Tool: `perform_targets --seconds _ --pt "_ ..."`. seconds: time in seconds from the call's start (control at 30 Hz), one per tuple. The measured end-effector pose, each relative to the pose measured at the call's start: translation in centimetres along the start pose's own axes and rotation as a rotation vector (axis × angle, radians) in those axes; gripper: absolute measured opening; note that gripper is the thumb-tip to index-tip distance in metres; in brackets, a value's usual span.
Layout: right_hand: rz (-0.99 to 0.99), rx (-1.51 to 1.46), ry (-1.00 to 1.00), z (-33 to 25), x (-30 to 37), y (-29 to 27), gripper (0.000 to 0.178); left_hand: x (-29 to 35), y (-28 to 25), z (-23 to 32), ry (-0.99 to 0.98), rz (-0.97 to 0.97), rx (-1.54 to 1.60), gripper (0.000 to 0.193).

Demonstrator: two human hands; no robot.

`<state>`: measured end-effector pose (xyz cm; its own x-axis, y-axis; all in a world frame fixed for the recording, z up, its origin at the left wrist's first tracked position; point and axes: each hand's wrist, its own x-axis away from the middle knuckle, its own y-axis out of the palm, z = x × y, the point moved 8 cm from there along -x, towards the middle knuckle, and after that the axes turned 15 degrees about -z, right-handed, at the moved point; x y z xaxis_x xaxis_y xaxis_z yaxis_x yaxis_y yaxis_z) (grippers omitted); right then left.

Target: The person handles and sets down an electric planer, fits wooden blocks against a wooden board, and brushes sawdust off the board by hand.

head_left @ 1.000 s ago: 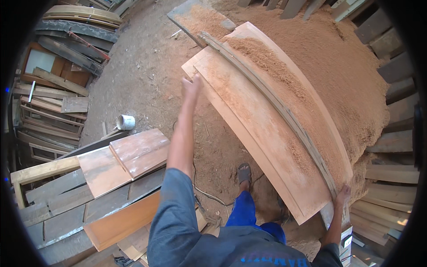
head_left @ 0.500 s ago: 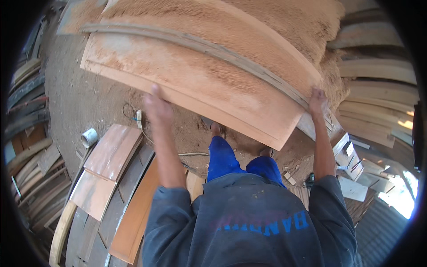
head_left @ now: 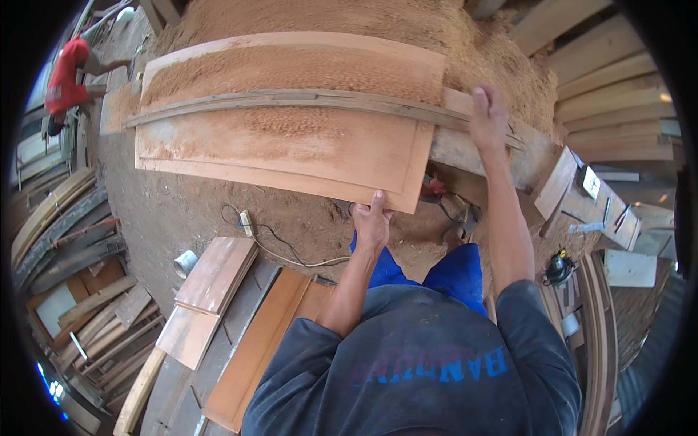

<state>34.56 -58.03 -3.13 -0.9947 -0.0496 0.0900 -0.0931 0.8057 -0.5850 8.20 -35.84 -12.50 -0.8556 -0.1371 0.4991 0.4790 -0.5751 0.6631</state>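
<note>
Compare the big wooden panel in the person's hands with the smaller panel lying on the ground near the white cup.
The big panel is held up by the left hand and right hand; the smaller panel lies on other boards. The big panel carries sawdust and a thin grey strip; the smaller panel looks clean. The big one is plainly wider. Both are reddish-brown wood with a raised-frame edge.

Left hand [head_left: 372,224] grips the near edge of a big wooden panel [head_left: 291,142] dusted with sawdust, right hand [head_left: 488,116] on its far corner, grey strip [head_left: 291,98] lying across.
</note>
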Motion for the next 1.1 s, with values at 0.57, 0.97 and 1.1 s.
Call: perform_targets --seconds 0.57,0.97,1.1 --pt "0.044 0.57 0.841 14.3 17.7 -17.7 0.095 7.8 2.4 -12.3 -0.578 -0.56 -1.15 0.027" --pt "-0.129 -0.865 0.314 6.2 18.9 -10.3 0.065 5.8 3.6 -3.1 -0.481 -0.517 -1.218 0.038" --pt "-0.557 -1.191 0.178 -2.7 17.9 -2.4 0.066 4.8 3.6 -0.9 -0.169 -0.451 -0.636 0.045"
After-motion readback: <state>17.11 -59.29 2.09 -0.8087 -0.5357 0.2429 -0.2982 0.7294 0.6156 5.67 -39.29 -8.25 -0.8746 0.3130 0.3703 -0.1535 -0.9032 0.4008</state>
